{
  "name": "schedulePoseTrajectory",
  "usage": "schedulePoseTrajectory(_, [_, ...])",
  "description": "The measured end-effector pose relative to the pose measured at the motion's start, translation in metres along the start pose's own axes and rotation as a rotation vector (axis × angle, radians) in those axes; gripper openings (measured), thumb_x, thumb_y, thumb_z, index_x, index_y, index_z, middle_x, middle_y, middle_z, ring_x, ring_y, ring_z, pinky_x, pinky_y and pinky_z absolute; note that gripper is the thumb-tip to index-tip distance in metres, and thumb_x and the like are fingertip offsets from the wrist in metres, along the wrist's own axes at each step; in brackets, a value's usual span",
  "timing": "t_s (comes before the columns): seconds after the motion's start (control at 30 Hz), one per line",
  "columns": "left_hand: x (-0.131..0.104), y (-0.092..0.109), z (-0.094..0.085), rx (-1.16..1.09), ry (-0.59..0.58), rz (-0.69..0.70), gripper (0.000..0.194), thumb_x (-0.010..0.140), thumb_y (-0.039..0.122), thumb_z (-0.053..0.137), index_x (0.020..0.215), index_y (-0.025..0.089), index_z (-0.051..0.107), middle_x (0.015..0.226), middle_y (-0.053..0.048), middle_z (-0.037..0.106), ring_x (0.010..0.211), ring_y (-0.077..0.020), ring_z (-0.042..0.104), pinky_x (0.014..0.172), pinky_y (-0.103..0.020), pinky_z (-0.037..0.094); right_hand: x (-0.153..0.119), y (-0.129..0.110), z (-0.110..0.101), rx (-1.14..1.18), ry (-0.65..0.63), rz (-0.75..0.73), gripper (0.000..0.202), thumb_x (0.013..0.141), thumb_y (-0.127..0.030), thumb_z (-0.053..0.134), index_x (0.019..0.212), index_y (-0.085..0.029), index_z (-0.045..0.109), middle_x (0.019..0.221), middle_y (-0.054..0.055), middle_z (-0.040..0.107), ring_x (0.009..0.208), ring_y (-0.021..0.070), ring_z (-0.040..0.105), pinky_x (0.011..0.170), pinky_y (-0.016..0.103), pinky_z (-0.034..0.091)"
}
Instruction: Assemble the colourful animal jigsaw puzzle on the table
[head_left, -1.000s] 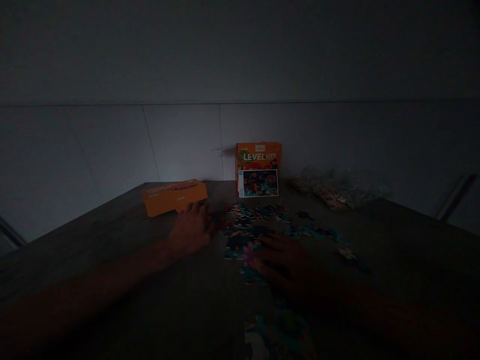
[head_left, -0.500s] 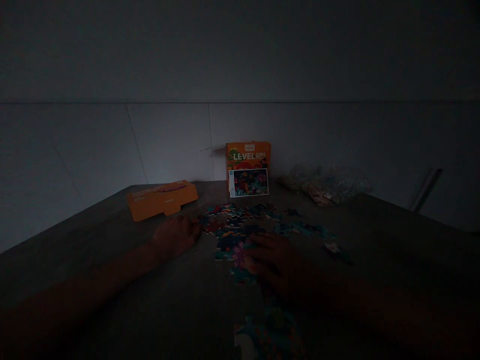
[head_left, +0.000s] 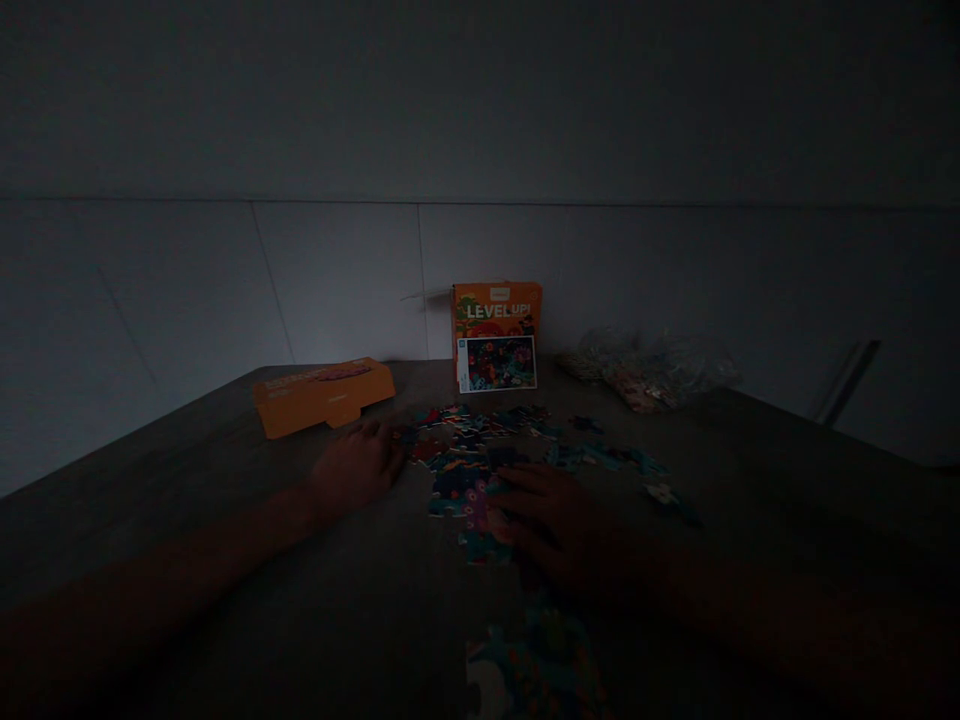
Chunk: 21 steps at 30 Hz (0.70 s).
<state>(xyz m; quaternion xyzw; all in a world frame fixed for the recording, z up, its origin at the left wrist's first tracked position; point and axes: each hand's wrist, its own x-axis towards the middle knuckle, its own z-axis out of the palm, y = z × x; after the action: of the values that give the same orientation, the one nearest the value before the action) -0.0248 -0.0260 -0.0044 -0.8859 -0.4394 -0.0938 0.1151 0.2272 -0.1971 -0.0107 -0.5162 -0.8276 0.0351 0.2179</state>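
Note:
The light is very dim. My left hand [head_left: 358, 463] rests on the table with its fingers loosely bent and slightly apart, the tips beside the left edge of a loose pile of jigsaw pieces [head_left: 469, 422]. Nothing shows in its grip. My right hand [head_left: 551, 512] lies open, fingers stretched over the right side of a joined puzzle section [head_left: 456, 488] with a pink figure; the palm hides part of it. Nearer to me is another joined section [head_left: 517, 680], its right side lost in shadow.
An orange box [head_left: 496, 300] reading "LEVEL UP!" stands against the wall, a picture card [head_left: 498, 364] leaning on it. An orange carton piece [head_left: 326, 398] lies at left. Clear plastic bags [head_left: 652, 380] sit at back right. Loose pieces [head_left: 664, 494] lie right of my right hand.
The view has shifted very slightly. Both hands keep almost the same place and pose, and the puzzle pieces show no clear movement.

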Motion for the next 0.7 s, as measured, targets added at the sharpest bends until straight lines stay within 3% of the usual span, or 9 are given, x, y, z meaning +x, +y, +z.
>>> schedulePoseTrajectory(0.13, [0.004,-0.007,0.005,-0.121,-0.044,-0.058,0.039,0.097,0.038,0.033,0.093,0.014,0.064,0.091,-0.014,0.068,0.082,-0.027,0.067,0.071,-0.037,0.051,0.001,0.0,0.0,0.007,0.018,-0.009,0.034,0.099,-0.036,0.044,0.123,-0.025,0.066,0.131,0.01,0.061,0.125,0.0269,0.053,0.106,0.049,0.042])
schedulePoseTrajectory(0.23, [0.003,-0.007,0.006,-0.139,0.023,-0.024,0.036,0.096,0.034,0.036,0.09,0.014,0.065,0.093,-0.014,0.066,0.084,-0.0254,0.065,0.076,-0.037,0.052,0.001,-0.001,0.0,0.013,0.023,-0.004,0.034,0.099,-0.036,0.045,0.121,-0.024,0.068,0.131,0.011,0.062,0.125,0.027,0.053,0.106,0.049,0.042])
schedulePoseTrajectory(0.3, [0.002,-0.006,0.006,-0.132,0.085,0.016,0.033,0.095,0.031,0.039,0.098,0.012,0.066,0.099,-0.015,0.064,0.091,-0.0262,0.063,0.082,-0.038,0.052,0.001,-0.001,0.001,0.024,0.022,-0.007,0.035,0.099,-0.036,0.045,0.122,-0.022,0.068,0.133,0.011,0.061,0.128,0.0269,0.051,0.107,0.048,0.041])
schedulePoseTrajectory(0.37, [0.0,-0.004,0.004,-0.172,0.14,0.137,0.033,0.094,0.029,0.043,0.111,0.011,0.064,0.113,-0.017,0.062,0.104,-0.0276,0.06,0.091,-0.04,0.05,0.001,-0.001,0.001,0.039,0.019,-0.03,0.035,0.1,-0.035,0.045,0.122,-0.022,0.068,0.133,0.011,0.061,0.128,0.0262,0.051,0.108,0.047,0.04])
schedulePoseTrajectory(0.43, [-0.002,-0.001,0.002,-0.269,0.158,0.351,0.037,0.094,0.026,0.045,0.125,0.014,0.06,0.129,-0.015,0.057,0.118,-0.0274,0.054,0.102,-0.042,0.046,0.001,0.0,0.0,0.066,0.011,-0.072,0.033,0.1,-0.031,0.045,0.121,-0.022,0.068,0.133,0.01,0.061,0.126,0.0241,0.053,0.107,0.045,0.042])
schedulePoseTrajectory(0.53, [-0.003,0.002,0.0,-0.401,0.095,0.604,0.04,0.095,0.022,0.046,0.134,0.02,0.055,0.138,-0.011,0.055,0.127,-0.0253,0.051,0.109,-0.044,0.042,0.001,0.002,-0.001,0.112,0.003,-0.133,0.033,0.097,-0.019,0.045,0.12,-0.022,0.068,0.134,0.009,0.061,0.125,0.0214,0.054,0.106,0.04,0.043])
schedulePoseTrajectory(0.7, [-0.002,0.003,0.001,-0.441,0.055,0.588,0.035,0.095,0.018,0.045,0.127,0.02,0.061,0.133,-0.01,0.06,0.124,-0.0239,0.054,0.107,-0.042,0.045,-0.001,0.001,0.0,0.148,0.051,-0.172,0.034,0.092,-0.01,0.045,0.113,-0.019,0.07,0.13,0.009,0.063,0.122,0.0198,0.057,0.103,0.037,0.045])
